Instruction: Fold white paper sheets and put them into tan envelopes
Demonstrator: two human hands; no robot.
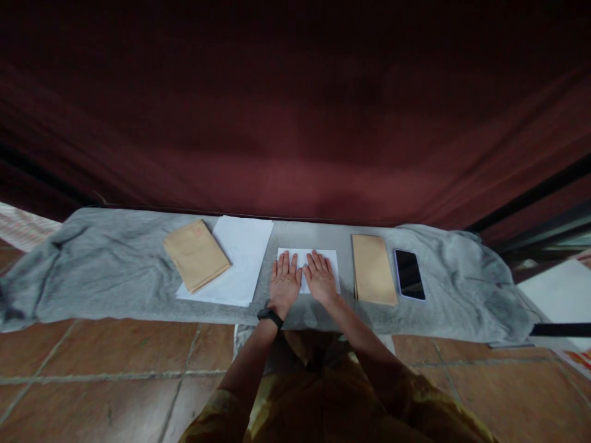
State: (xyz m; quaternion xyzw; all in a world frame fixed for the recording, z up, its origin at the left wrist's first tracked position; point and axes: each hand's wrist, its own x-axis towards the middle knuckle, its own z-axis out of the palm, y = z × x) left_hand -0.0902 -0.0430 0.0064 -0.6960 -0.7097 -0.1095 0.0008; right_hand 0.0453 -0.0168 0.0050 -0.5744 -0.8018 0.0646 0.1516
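Observation:
A small folded white sheet of paper (327,259) lies on a grey cloth (111,271) spread over a low bench. My left hand (284,282) rests flat on the sheet's left part, fingers stretched out and together, with a black watch on the wrist. My right hand (319,277) lies flat beside it on the same sheet, fingers also extended. Neither hand grips anything. The two hands almost touch at the thumbs.
Left of the hands lies a stack of brown envelopes (196,254) on larger white sheets (244,246). To the right sits another stack of brown envelopes (373,269) and a dark phone (409,274). A dark red curtain (295,123) hangs behind; tiled floor (115,375) lies below.

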